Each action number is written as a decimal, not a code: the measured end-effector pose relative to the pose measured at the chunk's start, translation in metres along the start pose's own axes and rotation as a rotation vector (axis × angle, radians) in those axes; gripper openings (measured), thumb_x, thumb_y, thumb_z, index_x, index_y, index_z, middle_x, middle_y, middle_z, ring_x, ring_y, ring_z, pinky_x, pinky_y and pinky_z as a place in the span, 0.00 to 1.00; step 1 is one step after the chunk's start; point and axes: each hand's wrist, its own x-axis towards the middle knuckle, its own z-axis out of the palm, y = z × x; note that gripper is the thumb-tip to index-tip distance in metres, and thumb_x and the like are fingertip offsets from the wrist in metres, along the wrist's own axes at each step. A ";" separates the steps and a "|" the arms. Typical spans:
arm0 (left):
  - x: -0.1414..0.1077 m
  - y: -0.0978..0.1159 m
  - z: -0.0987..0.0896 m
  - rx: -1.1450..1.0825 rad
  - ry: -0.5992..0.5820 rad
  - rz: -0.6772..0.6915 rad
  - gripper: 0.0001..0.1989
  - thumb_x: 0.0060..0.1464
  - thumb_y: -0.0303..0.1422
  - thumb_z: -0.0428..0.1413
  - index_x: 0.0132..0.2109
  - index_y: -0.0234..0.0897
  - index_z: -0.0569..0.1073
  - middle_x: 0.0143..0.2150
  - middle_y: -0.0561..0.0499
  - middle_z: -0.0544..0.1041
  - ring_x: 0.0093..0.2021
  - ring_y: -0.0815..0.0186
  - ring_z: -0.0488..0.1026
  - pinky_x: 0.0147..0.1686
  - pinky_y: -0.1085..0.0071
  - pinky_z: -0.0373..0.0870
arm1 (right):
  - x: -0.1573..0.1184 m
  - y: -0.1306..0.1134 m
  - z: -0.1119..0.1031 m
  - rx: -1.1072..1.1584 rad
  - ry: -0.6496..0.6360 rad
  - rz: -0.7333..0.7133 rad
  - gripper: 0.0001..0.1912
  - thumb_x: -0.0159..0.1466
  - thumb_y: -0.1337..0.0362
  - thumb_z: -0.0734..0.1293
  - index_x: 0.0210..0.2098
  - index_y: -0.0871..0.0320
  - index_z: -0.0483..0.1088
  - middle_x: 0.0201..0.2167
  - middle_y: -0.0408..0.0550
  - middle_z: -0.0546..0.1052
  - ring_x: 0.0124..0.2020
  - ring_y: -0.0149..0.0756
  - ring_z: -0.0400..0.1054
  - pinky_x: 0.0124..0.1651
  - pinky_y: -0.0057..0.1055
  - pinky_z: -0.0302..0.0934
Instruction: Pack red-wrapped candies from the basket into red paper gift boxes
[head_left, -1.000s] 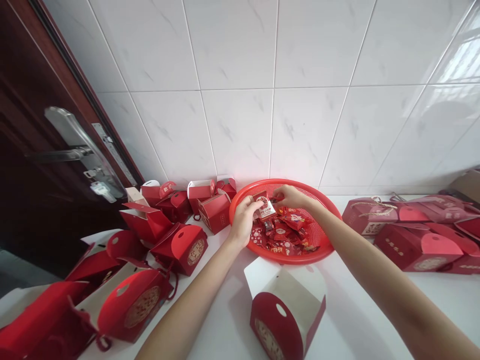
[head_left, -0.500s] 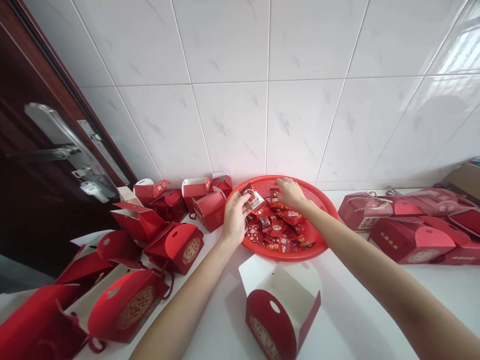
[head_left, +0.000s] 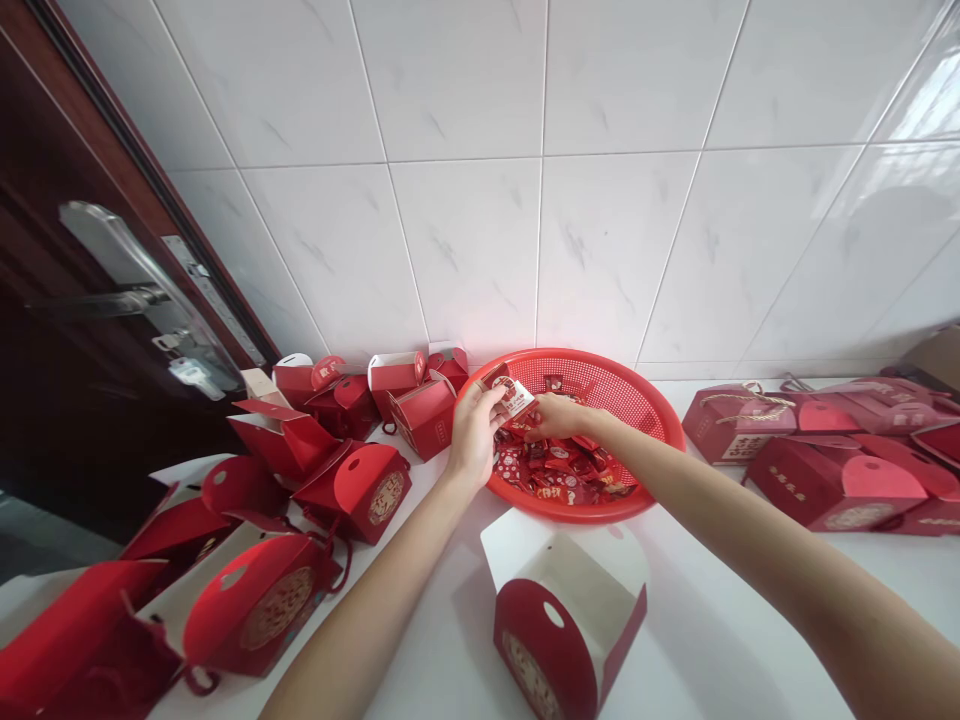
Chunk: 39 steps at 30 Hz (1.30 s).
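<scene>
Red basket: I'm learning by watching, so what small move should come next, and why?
Perhaps the right hand should pinch one of the loose red packets: it reaches low over them in the red basket, while the left hand holds a white-and-red packet.

the right hand (head_left: 559, 416) has moved from the far side of the basket (head_left: 581, 513); it is nearer the left hand (head_left: 474, 430)

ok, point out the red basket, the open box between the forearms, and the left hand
Red basket (head_left: 585, 514): head view, on the near rim.
Open box (head_left: 562, 655): head view, on its dark red front panel.
Left hand (head_left: 474, 432): head view, on the back of the hand.
</scene>
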 end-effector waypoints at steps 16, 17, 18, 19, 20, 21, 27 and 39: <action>0.000 0.001 0.000 -0.011 0.004 -0.008 0.12 0.40 0.37 0.65 0.30 0.39 0.70 0.32 0.55 0.79 0.32 0.68 0.75 0.37 0.72 0.68 | 0.002 0.012 -0.020 0.566 0.297 -0.054 0.07 0.51 0.66 0.71 0.25 0.58 0.68 0.24 0.39 0.73 0.28 0.32 0.68 0.36 0.31 0.64; 0.000 0.001 0.000 -0.012 0.008 -0.010 0.12 0.40 0.36 0.65 0.30 0.39 0.70 0.32 0.55 0.79 0.32 0.68 0.75 0.37 0.72 0.68 | 0.000 0.011 -0.023 0.623 0.306 -0.066 0.08 0.51 0.63 0.72 0.26 0.58 0.70 0.25 0.41 0.75 0.29 0.33 0.69 0.36 0.32 0.65; 0.000 0.000 0.000 -0.010 0.010 -0.013 0.12 0.41 0.36 0.65 0.30 0.39 0.69 0.32 0.55 0.78 0.32 0.69 0.75 0.38 0.72 0.68 | -0.003 0.011 -0.026 0.677 0.316 -0.077 0.09 0.52 0.61 0.72 0.29 0.59 0.71 0.27 0.43 0.76 0.30 0.34 0.71 0.36 0.33 0.66; 0.000 0.000 -0.001 -0.006 0.012 -0.014 0.12 0.41 0.36 0.65 0.29 0.39 0.68 0.31 0.55 0.78 0.32 0.69 0.74 0.38 0.72 0.68 | -0.005 0.010 -0.029 0.727 0.329 -0.085 0.12 0.52 0.58 0.72 0.31 0.59 0.72 0.29 0.44 0.78 0.31 0.35 0.72 0.37 0.34 0.68; 0.001 0.000 -0.001 -0.002 0.012 -0.013 0.13 0.42 0.36 0.65 0.29 0.39 0.68 0.31 0.56 0.78 0.32 0.69 0.74 0.38 0.72 0.68 | -0.007 0.009 -0.032 0.770 0.346 -0.092 0.14 0.52 0.56 0.73 0.32 0.59 0.73 0.31 0.46 0.79 0.33 0.36 0.73 0.38 0.35 0.68; 0.001 -0.001 -0.002 0.003 0.012 -0.012 0.13 0.42 0.36 0.65 0.29 0.39 0.67 0.31 0.56 0.77 0.32 0.69 0.74 0.38 0.72 0.68 | -0.009 0.008 -0.035 0.803 0.366 -0.099 0.15 0.52 0.55 0.73 0.33 0.59 0.73 0.32 0.47 0.80 0.34 0.36 0.74 0.40 0.36 0.69; 0.002 -0.001 -0.002 0.016 -0.006 -0.015 0.12 0.44 0.37 0.65 0.31 0.38 0.70 0.33 0.55 0.78 0.33 0.69 0.75 0.37 0.73 0.69 | -0.018 0.002 -0.046 1.014 0.454 -0.154 0.17 0.49 0.57 0.78 0.32 0.57 0.72 0.31 0.44 0.80 0.31 0.34 0.73 0.37 0.34 0.66; 0.001 -0.002 -0.002 -0.027 0.011 0.014 0.18 0.44 0.39 0.69 0.33 0.39 0.68 0.36 0.53 0.79 0.36 0.67 0.77 0.40 0.66 0.77 | -0.029 -0.008 -0.046 1.091 0.380 -0.305 0.10 0.54 0.56 0.79 0.28 0.54 0.80 0.50 0.48 0.82 0.50 0.41 0.76 0.59 0.45 0.66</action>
